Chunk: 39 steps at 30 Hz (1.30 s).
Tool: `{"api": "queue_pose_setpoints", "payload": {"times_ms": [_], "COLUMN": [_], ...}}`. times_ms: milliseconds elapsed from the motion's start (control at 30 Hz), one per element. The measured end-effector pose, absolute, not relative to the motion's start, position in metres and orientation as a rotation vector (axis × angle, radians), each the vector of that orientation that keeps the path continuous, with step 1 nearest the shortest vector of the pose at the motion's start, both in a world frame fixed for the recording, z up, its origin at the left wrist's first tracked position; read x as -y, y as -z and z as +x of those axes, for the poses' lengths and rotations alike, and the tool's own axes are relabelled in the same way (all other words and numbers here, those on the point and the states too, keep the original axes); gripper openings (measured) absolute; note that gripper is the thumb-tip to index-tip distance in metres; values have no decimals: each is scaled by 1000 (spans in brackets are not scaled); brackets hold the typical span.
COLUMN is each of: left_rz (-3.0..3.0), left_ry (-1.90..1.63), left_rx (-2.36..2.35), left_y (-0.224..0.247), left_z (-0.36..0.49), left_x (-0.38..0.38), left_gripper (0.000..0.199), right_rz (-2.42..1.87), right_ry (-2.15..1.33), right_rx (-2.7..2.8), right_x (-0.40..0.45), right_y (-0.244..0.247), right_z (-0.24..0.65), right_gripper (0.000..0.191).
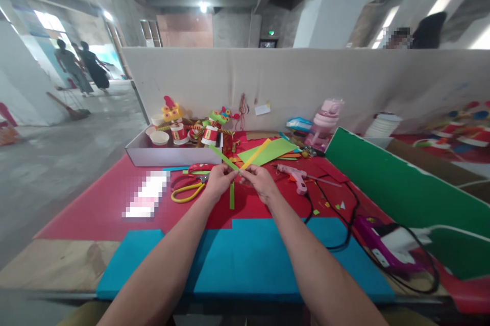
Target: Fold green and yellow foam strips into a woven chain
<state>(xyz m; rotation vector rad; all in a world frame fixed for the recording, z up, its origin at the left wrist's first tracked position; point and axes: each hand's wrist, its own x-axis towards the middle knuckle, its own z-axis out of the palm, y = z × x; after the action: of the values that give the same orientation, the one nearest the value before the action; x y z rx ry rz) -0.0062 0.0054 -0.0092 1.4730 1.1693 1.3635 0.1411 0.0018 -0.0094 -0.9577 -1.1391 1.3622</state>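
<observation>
My left hand (221,181) pinches the lower end of a green paper strip (224,156), which slants up to the left. Closed on a yellow paper strip (256,154), my right hand (259,181) meets the left at the strips' crossing ends. The two strips form a V over the red table cover. Another green strip (231,196) lies below the hands. Behind them are green paper sheets (281,151). Yellow-handled pliers (188,192) rest left of my left hand, and a pink glue gun (294,175) lies right of my right hand.
A white box (174,156) with paper cups and figures stands at the back left. At right are a green board (398,198), black cables and a purple power strip (394,254). Blue sheets (245,259) cover the front edge. Two people stand far left.
</observation>
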Motion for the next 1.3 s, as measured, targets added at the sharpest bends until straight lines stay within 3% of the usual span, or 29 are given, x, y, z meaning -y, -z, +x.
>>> {"api": "queue_pose_setpoints", "payload": {"times_ms": [800,1300], "left_rz": [1239,1346], "left_ry": [-1355,-1341], "left_rx": [-929,-990], "left_y": [8,17], "left_z": [-4,1], "left_x": [0,-4], "left_gripper": [33,28], "right_rz": [-942,-915], "right_ry": [-1279,-1473], "right_rx": [916,875], "right_x": [1,-1], "right_y": [12,20], "right_z": [126,131], "right_gripper": [32,30]}}
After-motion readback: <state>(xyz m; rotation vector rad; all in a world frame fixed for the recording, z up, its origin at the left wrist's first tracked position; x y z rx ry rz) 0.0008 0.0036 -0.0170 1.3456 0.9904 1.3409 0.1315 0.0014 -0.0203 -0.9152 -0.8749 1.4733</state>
